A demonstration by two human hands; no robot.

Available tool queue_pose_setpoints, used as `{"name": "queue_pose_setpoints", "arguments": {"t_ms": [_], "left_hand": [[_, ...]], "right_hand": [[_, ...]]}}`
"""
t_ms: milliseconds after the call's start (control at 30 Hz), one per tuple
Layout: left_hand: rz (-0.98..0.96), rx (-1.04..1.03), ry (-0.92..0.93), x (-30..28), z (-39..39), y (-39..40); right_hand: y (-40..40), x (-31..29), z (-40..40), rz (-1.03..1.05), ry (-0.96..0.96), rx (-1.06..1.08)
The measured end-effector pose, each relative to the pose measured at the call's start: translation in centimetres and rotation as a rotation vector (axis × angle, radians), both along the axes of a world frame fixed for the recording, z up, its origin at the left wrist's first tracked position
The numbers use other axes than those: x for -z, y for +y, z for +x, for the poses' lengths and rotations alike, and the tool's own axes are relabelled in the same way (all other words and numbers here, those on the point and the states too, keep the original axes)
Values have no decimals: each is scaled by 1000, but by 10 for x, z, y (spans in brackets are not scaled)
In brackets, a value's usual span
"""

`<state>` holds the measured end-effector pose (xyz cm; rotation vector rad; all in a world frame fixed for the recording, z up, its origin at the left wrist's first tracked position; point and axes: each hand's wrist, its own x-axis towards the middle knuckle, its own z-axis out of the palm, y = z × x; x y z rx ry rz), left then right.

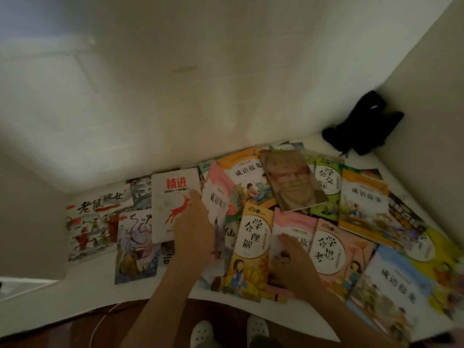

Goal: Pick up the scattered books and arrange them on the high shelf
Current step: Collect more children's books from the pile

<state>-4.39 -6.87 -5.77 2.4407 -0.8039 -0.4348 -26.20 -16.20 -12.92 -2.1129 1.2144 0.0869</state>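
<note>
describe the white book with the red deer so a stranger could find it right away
Start at the white ledge covered in scattered books and look toward its left half. Just left of the left hand, whose fingertips overlap its right edge, lies the white book. Unlike its colourful illustrated neighbours, its cover is nearly plain white, with a red title and a leaping red deer.
</note>
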Motion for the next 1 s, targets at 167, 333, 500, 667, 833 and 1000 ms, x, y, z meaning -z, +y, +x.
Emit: {"name": "queue_pose_setpoints", "arguments": {"t_ms": [167, 333, 500, 667, 833, 1000], "left_hand": [[-341, 31, 186, -35, -18, -22], [-164, 8, 543, 23, -50, -29], [34, -87, 344, 70, -64, -10], [47, -124, 618, 68, -68, -15], [23, -166, 757, 54, -67, -16], [-59, 70, 440, 0, -82, -19]], "right_hand": [[-8, -9, -36, -136, -140, 204], [-24, -8, -86, -153, -84, 356], [-17, 11, -106, -104, 123, 144], [-2, 25, -103, -170, 192, 84], [-3, 26, -104, -165, 251, 46], [-1, 32, -102, -193, 273, -46]]}}
